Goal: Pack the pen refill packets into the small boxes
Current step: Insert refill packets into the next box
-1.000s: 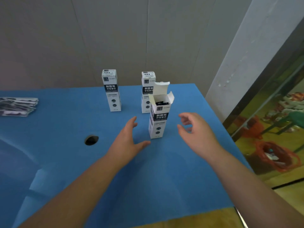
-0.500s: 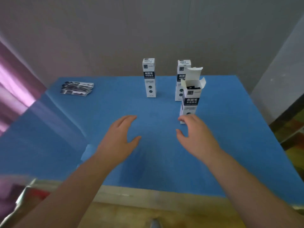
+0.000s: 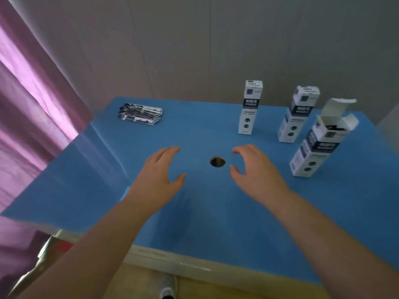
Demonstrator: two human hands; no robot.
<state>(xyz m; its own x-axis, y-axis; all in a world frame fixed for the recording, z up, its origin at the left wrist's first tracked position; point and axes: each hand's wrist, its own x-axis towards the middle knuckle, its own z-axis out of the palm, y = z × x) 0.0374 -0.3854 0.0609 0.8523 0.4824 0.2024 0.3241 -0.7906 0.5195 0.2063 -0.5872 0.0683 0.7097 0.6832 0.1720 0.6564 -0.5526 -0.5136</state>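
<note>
The left hand (image 3: 158,175) and the right hand (image 3: 257,171) are hovering over the blue table (image 3: 216,223), fingers relaxed, holding nothing. The packets (image 3: 140,114) are lying far beyond the left hand, their print blurred. The open box (image 3: 319,143) is standing right of the right hand, its contents unclear. A hole (image 3: 217,161) is sitting between the hands.

Bare blue mat (image 3: 194,134) btwn refill packets (image 3: 140,114) far-left & three upright boxes (image 3: 250,107) right, probably passable.
</note>
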